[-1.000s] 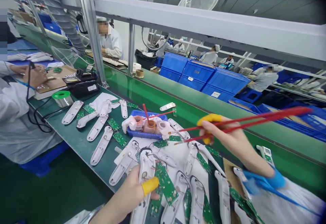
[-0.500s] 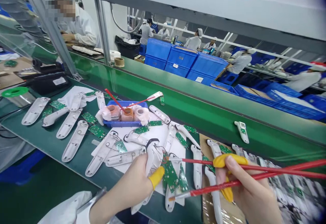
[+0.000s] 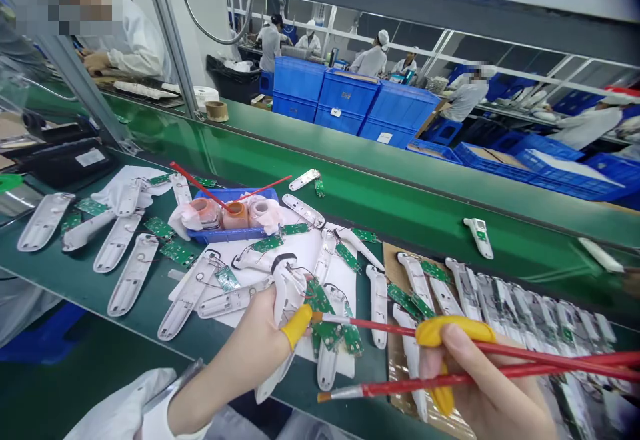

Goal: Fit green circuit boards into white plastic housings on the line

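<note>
My left hand [image 3: 260,347], a yellow finger cot on the thumb, grips a white plastic housing [image 3: 281,320] at the bench's front edge. A green circuit board [image 3: 323,310] hangs from the housing by wires. My right hand [image 3: 480,387], also with yellow finger cots, pinches two long red-handled brushes [image 3: 500,360]. The upper brush's tip touches the board beside my left thumb. The lower brush points left over the bench edge.
Several white housings and green boards lie on white paper [image 3: 310,260] and on cardboard [image 3: 395,273]. A blue tray [image 3: 230,233] holds three small pots with red brushes. A green conveyor [image 3: 400,207] runs behind. Other workers sit at left and beyond.
My right hand dropped from above the bench toward the front edge, bringing the brush tips down to the board. The view panned right and lower. My left hand kept its hold.
</note>
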### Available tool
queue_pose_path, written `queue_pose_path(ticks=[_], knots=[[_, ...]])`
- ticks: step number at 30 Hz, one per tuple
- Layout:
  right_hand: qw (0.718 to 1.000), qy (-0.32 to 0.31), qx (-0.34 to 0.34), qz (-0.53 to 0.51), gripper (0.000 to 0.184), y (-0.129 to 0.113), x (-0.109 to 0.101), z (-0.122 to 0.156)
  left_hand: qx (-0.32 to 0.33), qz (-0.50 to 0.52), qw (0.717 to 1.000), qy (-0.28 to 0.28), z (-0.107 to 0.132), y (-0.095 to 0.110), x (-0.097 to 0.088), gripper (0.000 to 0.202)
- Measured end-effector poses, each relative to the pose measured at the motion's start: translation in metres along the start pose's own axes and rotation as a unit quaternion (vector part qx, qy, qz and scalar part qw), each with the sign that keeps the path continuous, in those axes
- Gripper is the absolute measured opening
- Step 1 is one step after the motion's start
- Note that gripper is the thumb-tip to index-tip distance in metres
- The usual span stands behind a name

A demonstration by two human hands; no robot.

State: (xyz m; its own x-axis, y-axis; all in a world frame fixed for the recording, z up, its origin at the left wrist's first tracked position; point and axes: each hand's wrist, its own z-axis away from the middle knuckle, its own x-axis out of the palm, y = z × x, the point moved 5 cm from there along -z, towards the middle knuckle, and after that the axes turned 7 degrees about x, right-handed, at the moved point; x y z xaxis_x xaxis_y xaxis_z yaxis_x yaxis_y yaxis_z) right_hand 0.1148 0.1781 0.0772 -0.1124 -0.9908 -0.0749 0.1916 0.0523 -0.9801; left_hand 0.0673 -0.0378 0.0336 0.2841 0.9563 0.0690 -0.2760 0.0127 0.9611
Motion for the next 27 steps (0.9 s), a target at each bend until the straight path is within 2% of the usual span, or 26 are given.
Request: queue_pose_path(ticks=[3, 5, 8, 9, 13, 15, 18, 22, 24, 27], knots=[[0.999, 0.028, -0.025, 0.005, 0.031, -0.003, 0.003, -0.001, -0.009, -0.008, 1.000, 0.006, 0.001, -0.001, -0.001, 0.036], [0.992, 0.097, -0.080, -0.013, 0.026, -0.010, 0.000, 0.000, -0.013, -0.011, 1.000, 0.011, 0.003, -0.003, -0.003, 0.036], [0.961, 0.226, -0.151, -0.053, 0.019, -0.013, -0.004, 0.005, -0.025, -0.012, 0.999, 0.019, 0.006, -0.009, -0.004, 0.037], [0.955, 0.241, -0.161, -0.059, 0.018, -0.011, -0.002, 0.004, -0.033, -0.009, 0.999, 0.017, 0.007, -0.011, -0.003, 0.038], [0.961, 0.192, -0.195, -0.041, 0.023, -0.004, 0.016, -0.006, -0.049, -0.026, 0.998, 0.021, 0.011, -0.015, -0.001, 0.037], [0.956, 0.215, -0.198, -0.039, 0.025, -0.003, 0.019, -0.007, -0.040, -0.054, 0.997, 0.028, 0.012, -0.013, -0.002, 0.035], [0.939, 0.290, -0.174, -0.064, 0.026, -0.003, 0.016, 0.003, -0.042, -0.063, 0.997, 0.018, 0.012, -0.012, -0.004, 0.033], [0.947, 0.290, -0.115, -0.078, 0.026, 0.000, 0.017, 0.015, -0.051, -0.057, 0.997, 0.023, 0.009, -0.014, -0.007, 0.031], [0.957, 0.267, -0.109, -0.030, 0.027, 0.002, 0.018, 0.018, -0.036, -0.049, 0.998, 0.030, 0.007, -0.014, -0.008, 0.031], [0.960, 0.235, -0.139, 0.066, 0.030, 0.003, 0.018, 0.016, -0.030, -0.037, 0.998, 0.047, 0.004, -0.017, -0.013, 0.033]])
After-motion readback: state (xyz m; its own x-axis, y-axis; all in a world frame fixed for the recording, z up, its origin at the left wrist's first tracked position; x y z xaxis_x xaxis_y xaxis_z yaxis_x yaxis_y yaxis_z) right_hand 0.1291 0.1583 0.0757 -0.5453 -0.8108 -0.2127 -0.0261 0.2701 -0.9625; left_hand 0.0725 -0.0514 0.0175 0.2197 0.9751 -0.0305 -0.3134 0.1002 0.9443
